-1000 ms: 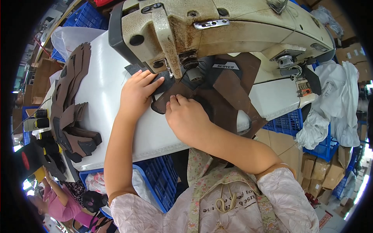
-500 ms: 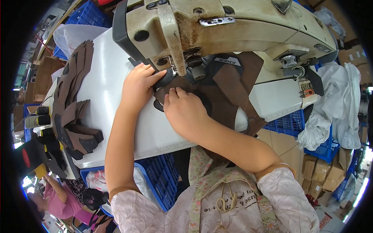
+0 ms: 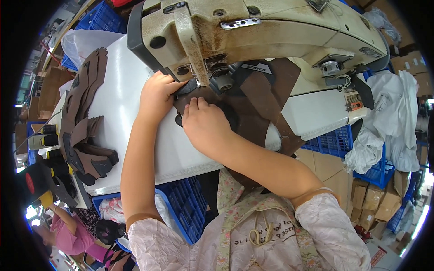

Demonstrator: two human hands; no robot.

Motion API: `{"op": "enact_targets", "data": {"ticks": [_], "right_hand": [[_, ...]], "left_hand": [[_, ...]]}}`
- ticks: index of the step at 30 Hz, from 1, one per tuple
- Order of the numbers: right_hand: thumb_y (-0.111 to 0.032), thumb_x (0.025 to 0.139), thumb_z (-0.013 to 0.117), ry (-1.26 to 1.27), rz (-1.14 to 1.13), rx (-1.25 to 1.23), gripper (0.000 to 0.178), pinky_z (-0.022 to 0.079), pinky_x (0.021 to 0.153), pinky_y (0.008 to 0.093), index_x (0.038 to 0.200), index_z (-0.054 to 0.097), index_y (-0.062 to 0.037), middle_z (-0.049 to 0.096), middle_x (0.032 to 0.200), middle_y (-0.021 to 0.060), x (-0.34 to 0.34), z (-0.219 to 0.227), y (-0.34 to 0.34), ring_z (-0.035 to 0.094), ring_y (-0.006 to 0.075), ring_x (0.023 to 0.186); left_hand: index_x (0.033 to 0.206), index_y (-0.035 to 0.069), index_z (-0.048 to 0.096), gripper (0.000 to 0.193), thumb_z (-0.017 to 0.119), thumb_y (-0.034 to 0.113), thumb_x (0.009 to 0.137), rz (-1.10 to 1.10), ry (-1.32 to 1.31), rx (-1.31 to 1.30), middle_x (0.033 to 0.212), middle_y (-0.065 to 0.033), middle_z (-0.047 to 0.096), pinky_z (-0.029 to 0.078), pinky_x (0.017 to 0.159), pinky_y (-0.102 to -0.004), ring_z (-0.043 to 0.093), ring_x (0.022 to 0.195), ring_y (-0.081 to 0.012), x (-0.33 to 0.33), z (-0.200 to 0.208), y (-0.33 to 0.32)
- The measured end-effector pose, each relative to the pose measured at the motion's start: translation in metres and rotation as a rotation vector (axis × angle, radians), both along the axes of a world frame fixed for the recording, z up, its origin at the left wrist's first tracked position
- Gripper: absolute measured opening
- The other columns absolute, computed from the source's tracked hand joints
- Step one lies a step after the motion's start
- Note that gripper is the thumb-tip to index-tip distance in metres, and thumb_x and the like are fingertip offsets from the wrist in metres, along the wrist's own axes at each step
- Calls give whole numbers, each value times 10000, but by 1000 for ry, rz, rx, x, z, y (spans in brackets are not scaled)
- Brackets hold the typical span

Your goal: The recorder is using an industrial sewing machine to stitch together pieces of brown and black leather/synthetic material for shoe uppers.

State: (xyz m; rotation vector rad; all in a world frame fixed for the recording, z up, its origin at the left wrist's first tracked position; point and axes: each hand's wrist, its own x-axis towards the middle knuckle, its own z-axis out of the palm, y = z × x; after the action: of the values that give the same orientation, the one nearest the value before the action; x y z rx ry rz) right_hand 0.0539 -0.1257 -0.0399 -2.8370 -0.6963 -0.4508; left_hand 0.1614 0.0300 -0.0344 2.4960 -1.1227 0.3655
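A beige sewing machine (image 3: 271, 40) stands over a white worktable (image 3: 122, 108). Under its needle area lies a brown, leather-like workpiece (image 3: 239, 108) with black parts and a black patch with a pale label. My left hand (image 3: 158, 95) rests left of the needle, its thumb on a dark part of the piece; some fingertips are hidden behind the machine head. Nearer to me, my right hand (image 3: 205, 124) lies flat on the brown material, its fingers stretched toward the presser foot. The workpiece hangs past the table's front edge on the right.
Stacked brown and black cut pieces (image 3: 86, 108) lie along the table's left side. A blue crate (image 3: 185, 210) stands below the front edge. White bags (image 3: 384, 117), another blue crate (image 3: 332, 142) and cardboard boxes (image 3: 375, 201) are at right. A person in pink (image 3: 74, 230) sits lower left.
The view has shifted slightly, so the machine appears a little further left. My right hand has slid slightly closer to the needle with the brown material; my left hand stays beside the needle.
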Motion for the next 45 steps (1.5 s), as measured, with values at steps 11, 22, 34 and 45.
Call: {"op": "enact_targets", "data": {"ticks": [11,22,34,45], "right_hand": [[-75,789,624,-38,-6,0,299,572,688,359,1014,670,118,681,1013,280,0,-2,2,671,344,938],[-90,787,617,-12,8,-9,323,574,731,364,1030,667,117,673,1060,296,-1,1,1,668,361,987],[-92,800,614,3,7,-46,344,568,762,360,1066,657,121,664,1085,297,-2,0,2,657,366,1013],[-195,869,583,86,321,428,359,392,1079,439,1167,623,2,568,1315,158,-81,-8,-13,477,302,1293]], "left_hand": [[1044,129,736,485,583,-77,633,-6,-6,-31,1025,-43,708,489,870,-381,620,1016,-284,3,-3,1],[1053,135,736,491,575,-80,642,-2,-6,-47,1018,-45,708,480,872,-388,617,1009,-291,1,-3,1],[1052,131,734,487,579,-76,639,-15,37,-86,1000,-62,707,475,860,-399,615,1000,-309,2,-5,1],[1035,132,751,490,561,-97,645,21,10,-9,1013,-114,705,489,862,-406,619,1011,-348,1,-5,0]]}}
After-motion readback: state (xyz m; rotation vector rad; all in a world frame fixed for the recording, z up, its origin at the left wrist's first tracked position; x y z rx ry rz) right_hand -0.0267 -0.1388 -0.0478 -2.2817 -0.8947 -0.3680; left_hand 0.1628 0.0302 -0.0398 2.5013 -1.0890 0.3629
